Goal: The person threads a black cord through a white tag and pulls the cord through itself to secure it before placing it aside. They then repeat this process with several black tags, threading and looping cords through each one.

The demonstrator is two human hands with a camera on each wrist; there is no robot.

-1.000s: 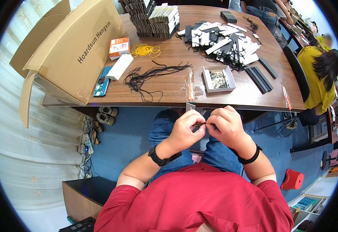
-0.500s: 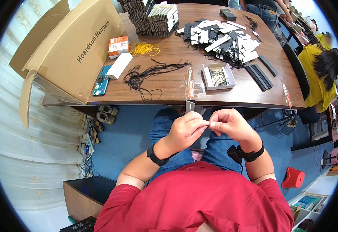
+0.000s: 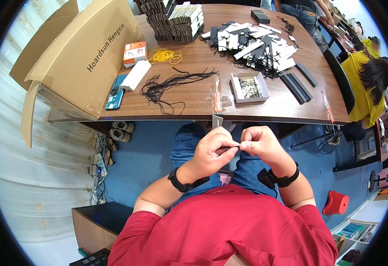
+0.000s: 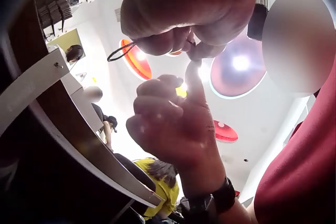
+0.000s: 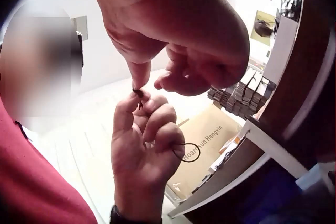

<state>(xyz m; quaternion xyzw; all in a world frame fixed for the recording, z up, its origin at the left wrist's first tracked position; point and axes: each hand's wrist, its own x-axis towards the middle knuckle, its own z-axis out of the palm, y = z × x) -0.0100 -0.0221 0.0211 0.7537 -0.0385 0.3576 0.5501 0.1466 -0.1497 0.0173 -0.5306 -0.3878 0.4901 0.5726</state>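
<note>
A thin black cord (image 5: 187, 161) is held in the left hand (image 3: 210, 152); in the right wrist view its loop sticks out past the curled fingers and a small dark knot (image 5: 137, 92) shows at the thumb and fingertip. The right hand (image 3: 263, 144) meets the left one fingertip to fingertip over the lap, its thumb and index finger pinching at the same dark bit of cord. In the left wrist view the loop (image 4: 121, 51) hangs out beside the left hand (image 4: 184, 3), above the right hand (image 4: 170, 116).
On the table (image 3: 198, 99) lie loose black cords (image 3: 163, 88), a white box of small pieces (image 3: 257, 98), a pile of black and white strips (image 3: 258, 46), yellow bands (image 3: 165, 56) and a phone (image 3: 114, 99). A cardboard box (image 3: 87, 66) stands left; a metal plate (image 3: 217, 121) juts from the table's edge.
The right hand's fingers have shifted from a closer curl to a thumb-and-index pinch, its wrist turning outward. The left hand has stayed nearly in place with the cord.
</note>
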